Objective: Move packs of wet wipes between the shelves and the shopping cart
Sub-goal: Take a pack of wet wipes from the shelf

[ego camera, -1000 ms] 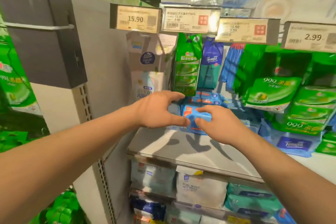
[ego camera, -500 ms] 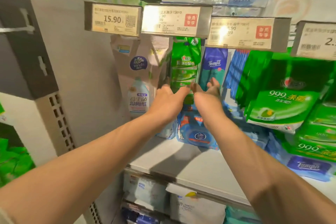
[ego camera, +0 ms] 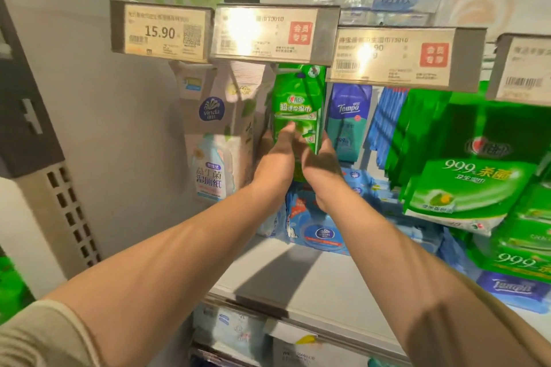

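Both hands up at a hanging green pack [ego camera: 298, 104], roughly 12 o'clock of frame centre. The pack hangs from a peg under the middle price tag [ego camera: 272, 31], upright, slightly twisted.

Left hand [ego camera: 275, 158]: back of hand to camera, fingers extended up along the pack's lower left, fingertips [ego camera: 288, 128] touching its front. Looks fairly flat; cannot tell if the thumb wraps behind.

Right hand [ego camera: 320, 167]: back of hand to camera, pressed against the pack's lower right edge. Fingers are hidden behind the pack and the hand itself, so cannot tell if it grips.

The hands are just beside each other, with the pack's lower end between them.

Neighbours:
- 9 o'clock of the pack: tall beige Vinda pack [ego camera: 211, 134], also hanging, under the 15.90 tag [ego camera: 162, 31]
- 3 o'clock: blue Tempo pack [ego camera: 348, 119], hanging
- further at 3 o'clock: green 999 packs [ego camera: 471, 188], stacked and leaning
- 6 o'clock, below the hands: blue packs [ego camera: 319, 229] standing on the grey shelf [ego camera: 313, 286]

More packs on the shelf below, blurred. No cart in view
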Demonstrator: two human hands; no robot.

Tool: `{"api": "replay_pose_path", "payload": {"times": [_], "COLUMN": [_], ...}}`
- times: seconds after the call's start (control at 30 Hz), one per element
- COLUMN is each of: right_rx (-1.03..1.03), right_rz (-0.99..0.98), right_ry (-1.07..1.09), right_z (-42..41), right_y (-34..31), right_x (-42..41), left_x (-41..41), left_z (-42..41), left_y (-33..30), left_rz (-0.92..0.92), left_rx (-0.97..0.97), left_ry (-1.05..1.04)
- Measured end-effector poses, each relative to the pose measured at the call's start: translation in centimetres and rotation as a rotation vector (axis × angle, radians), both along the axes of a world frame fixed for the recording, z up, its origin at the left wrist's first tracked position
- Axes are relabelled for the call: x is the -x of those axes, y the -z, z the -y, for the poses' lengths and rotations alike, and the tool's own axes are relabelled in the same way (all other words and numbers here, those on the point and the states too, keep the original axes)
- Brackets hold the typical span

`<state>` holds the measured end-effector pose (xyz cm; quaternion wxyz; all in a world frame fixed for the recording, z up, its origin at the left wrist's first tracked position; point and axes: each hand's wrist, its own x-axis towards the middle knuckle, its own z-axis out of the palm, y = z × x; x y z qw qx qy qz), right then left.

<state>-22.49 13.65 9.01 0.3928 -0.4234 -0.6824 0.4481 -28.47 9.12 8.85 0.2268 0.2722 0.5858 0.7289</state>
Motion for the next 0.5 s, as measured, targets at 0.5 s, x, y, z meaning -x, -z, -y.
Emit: {"api": "replay_pose_path", "payload": {"times": [0.5], "right_rx": [0.06], "right_rz": [-0.254], "right_ry": [-0.039], "right_z": [-1.3], "right_y": [-0.4], "right_x": [1.5], "left_x": [-0.1], "left_z": [-0.6], "left_y": [-0.4], "left_rz": [0.15], "left_rx": [-0.087], "left_ry": [0.071]}}
